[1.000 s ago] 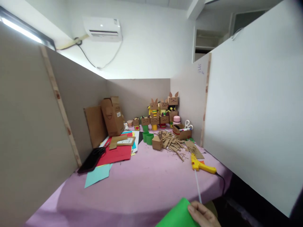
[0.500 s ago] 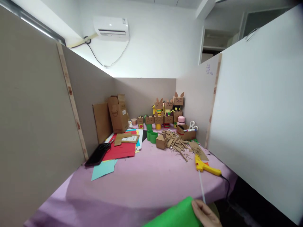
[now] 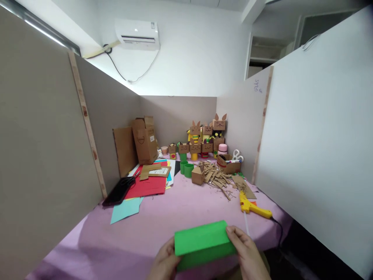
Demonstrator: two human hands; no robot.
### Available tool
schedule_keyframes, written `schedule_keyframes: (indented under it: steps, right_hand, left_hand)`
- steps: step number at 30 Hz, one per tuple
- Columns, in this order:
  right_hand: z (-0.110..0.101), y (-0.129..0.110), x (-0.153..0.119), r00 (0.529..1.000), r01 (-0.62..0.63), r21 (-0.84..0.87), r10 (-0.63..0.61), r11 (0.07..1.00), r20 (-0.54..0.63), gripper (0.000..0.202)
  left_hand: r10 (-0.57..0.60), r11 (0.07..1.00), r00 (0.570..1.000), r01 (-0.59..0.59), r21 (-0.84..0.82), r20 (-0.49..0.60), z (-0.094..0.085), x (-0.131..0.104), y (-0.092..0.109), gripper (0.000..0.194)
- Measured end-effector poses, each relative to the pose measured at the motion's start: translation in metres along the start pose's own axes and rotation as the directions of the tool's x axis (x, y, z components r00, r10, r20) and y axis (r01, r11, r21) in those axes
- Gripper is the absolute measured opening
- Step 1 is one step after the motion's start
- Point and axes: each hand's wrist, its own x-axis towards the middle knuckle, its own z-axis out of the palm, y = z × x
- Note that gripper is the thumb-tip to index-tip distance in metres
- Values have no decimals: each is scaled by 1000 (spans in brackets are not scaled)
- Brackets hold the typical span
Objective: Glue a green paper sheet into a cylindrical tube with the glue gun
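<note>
A sheet of green paper (image 3: 201, 242), bent lengthwise so that a top face and a darker front face show, is held up over the near edge of the table. My left hand (image 3: 165, 259) grips its left end, thumb in front. At the right end my right hand (image 3: 243, 249) pinches the upper corner between thumb and fingers. Some fingers of both hands are hidden behind the paper. Just beyond my right hand lies a yellow glue gun (image 3: 253, 207) with a white glue stick (image 3: 246, 221) poking out of it.
Cardboard scraps (image 3: 217, 175), a small cardboard box (image 3: 197, 175) and green paper tubes (image 3: 189, 170) lie mid-table. Coloured paper (image 3: 145, 186) and a black phone-like slab (image 3: 119, 191) are left. Several cardboard animal figures (image 3: 195, 147) stand behind. A box (image 3: 229, 166) holds scissors (image 3: 237, 155).
The green paper has risen and come further into view, now showing a bent shape. My left hand has appeared at its left end; my right hand has moved up and slightly left.
</note>
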Motion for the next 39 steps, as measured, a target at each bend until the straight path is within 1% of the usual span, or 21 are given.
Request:
schedule_keyframes:
  steps: [2, 4, 6, 8, 9, 11, 12, 13, 14, 15, 16, 17, 18, 19, 20, 22, 24, 29, 32, 36, 39]
  right_hand:
    - [7, -2, 13, 999, 37, -71, -36, 997, 16, 34]
    - [15, 0, 27, 997, 70, -118, -64, 991, 52, 34]
    - [19, 7, 40, 994, 96, -142, -86, 985, 73, 34]
    - [19, 17, 48, 993, 115, -168, -109, 979, 43, 39]
    - [17, 22, 50, 992, 127, -182, -129, 975, 2, 45]
    - [14, 30, 52, 970, 206, -297, -235, 932, -63, 59]
    - [13, 32, 51, 948, 275, -406, -317, 872, -39, 63]
    - [13, 32, 50, 916, 355, -531, -399, 769, 35, 62]
    - [15, 32, 48, 877, 432, -649, -459, 627, 140, 57]
    - [17, 31, 47, 836, 493, -737, -487, 462, 254, 50]
    - [20, 29, 46, 801, 530, -791, -488, 307, 347, 44]
    - [24, 27, 46, 778, 544, -817, -478, 191, 407, 39]
    - [27, 25, 46, 761, 554, -826, -463, 102, 453, 36]
    - [30, 23, 47, 749, 570, -821, -440, 45, 496, 34]
    - [32, 22, 48, 738, 593, -805, -411, 15, 536, 31]
    - [35, 20, 51, 722, 638, -769, -362, 21, 589, 26]
    - [35, 17, 55, 723, 658, -749, -337, 73, 603, 25]
    - [35, 11, 62, 753, 645, -745, -305, 169, 583, 26]
    - [38, 11, 63, 773, 625, -747, -311, 224, 553, 23]
    - [42, 22, 57, 790, 589, -754, -403, 291, 462, 26]
    - [40, 34, 51, 771, 576, -749, -522, 328, 365, 27]
  left_hand:
    - [25, 998, 998, -28, 53, 49, -6, 26, 7, 33]
    - [96, 992, 995, -99, 83, 39, -13, 46, 11, 32]
    - [121, 989, 992, -123, 81, 30, -19, 59, 9, 32]
    - [116, 991, 992, -119, 69, 38, -23, 67, 2, 33]
    - [113, 991, 992, -116, 63, 46, -24, 69, -2, 33]
    - [113, 992, 991, -117, 54, 67, -25, 71, -9, 33]
    - [116, 991, 990, -120, 51, 76, -26, 72, -13, 33]
    - [121, 991, 989, -125, 48, 81, -27, 73, -15, 33]
    - [128, 990, 988, -132, 47, 85, -28, 74, -17, 34]
    - [134, 989, 987, -138, 45, 87, -29, 75, -19, 34]
    - [140, 989, 986, -144, 44, 90, -30, 76, -20, 35]
    - [144, 988, 985, -149, 43, 97, -31, 76, -21, 35]
    - [146, 987, 983, -152, 44, 109, -31, 76, -22, 36]
    - [148, 987, 981, -155, 46, 125, -32, 77, -23, 36]
    - [149, 986, 979, -158, 49, 142, -33, 76, -23, 37]
    - [153, 985, 973, -164, 50, 171, -33, 76, -25, 38]
    - [153, 985, 971, -164, 48, 185, -35, 75, -26, 39]
    - [123, 991, 973, -132, 34, 198, -38, 76, -29, 42]
    - [111, 993, 975, -118, 26, 195, -37, 75, -26, 42]
    - [103, 994, 977, -109, 23, 185, -31, 69, -17, 38]
    - [100, 994, 981, -105, 19, 164, -26, 66, -10, 37]
